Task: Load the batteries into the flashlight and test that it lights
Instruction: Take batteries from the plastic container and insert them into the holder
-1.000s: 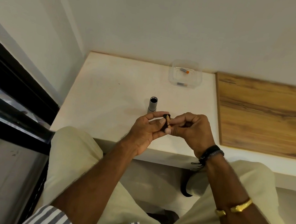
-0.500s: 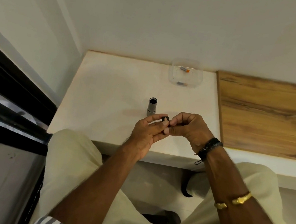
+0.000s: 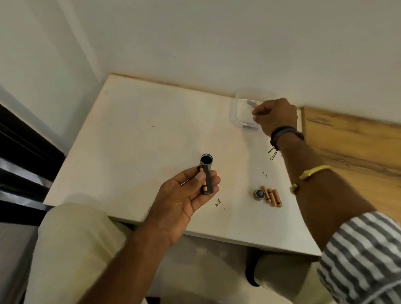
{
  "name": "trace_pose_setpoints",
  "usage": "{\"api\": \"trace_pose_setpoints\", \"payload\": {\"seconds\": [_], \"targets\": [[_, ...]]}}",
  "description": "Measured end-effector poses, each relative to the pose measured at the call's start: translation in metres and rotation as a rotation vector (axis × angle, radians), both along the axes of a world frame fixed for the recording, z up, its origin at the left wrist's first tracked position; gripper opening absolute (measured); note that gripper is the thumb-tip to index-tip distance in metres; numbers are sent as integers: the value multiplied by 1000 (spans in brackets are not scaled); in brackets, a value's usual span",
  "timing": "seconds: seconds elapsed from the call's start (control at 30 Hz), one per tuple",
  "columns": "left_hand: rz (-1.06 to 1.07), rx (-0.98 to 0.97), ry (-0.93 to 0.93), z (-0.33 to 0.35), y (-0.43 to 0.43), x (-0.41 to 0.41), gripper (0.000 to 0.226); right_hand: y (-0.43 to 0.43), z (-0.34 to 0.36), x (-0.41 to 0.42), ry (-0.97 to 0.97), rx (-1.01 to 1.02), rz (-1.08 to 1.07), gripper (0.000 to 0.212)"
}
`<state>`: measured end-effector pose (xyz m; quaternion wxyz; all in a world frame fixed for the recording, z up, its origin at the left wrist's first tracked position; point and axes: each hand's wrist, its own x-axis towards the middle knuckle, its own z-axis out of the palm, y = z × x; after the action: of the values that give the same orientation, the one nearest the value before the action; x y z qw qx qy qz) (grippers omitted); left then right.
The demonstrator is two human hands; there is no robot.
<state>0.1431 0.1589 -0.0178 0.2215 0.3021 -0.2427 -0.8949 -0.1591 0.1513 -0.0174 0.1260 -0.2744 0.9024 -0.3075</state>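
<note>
black battery holder [image 3: 207, 182] in left hand [image 3: 185, 196]

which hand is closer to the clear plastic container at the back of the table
Right. The right hand reaches into the clear plastic container at the table's far edge, while the left hand is well short of it near the front, holding a black battery holder.

Copper-and-black batteries [image 3: 272, 197], striped sleeve [image 3: 369, 265]

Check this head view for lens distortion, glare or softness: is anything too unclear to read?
Head view: wide-angle bending curves the white table edge and walls; lighting is even, no glare, faint shadows; the clear plastic container under the right hand is soft; the black battery holder in the left hand reads clearly.
</note>
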Motion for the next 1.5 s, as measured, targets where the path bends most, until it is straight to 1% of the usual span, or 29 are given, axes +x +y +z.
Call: {"api": "trace_pose_setpoints", "payload": {"seconds": [0.13,0.2,0.27,0.37,0.5,0.63,0.73,0.87,1.07,1.2,1.33,1.4,1.5], "targets": [[6,23,1,-4,-2,-2,33,-23,2,-21,156,367,291,16],[7,31,-5,-6,-3,-3,38,-32,3,-25,171,487,385,15],[8,33,-3,-6,-3,-4,42,-38,3,-27,138,533,421,16],[16,44,6,-7,-4,-4,42,-41,0,-28,162,535,479,14],[25,52,19,-8,-5,-5,41,-37,-3,-27,149,451,463,13],[45,56,26,-6,-5,-5,41,-22,3,-14,115,205,276,13],[27,48,37,-4,-3,-5,40,4,18,9,98,17,210,18],[-25,45,48,-2,0,-1,34,53,34,58,-98,-164,123,16],[-85,23,40,-4,4,-2,31,120,36,133,-345,-393,98,20],[-127,-21,10,-3,13,-1,30,147,33,164,-425,-479,102,11],[-154,-97,-34,-4,18,0,29,161,33,178,-448,-489,106,15],[-168,-127,-45,-3,20,1,29,163,36,180,-409,-486,135,18],[-209,-165,-59,-2,24,1,30,162,38,184,-281,-433,185,17]]}}
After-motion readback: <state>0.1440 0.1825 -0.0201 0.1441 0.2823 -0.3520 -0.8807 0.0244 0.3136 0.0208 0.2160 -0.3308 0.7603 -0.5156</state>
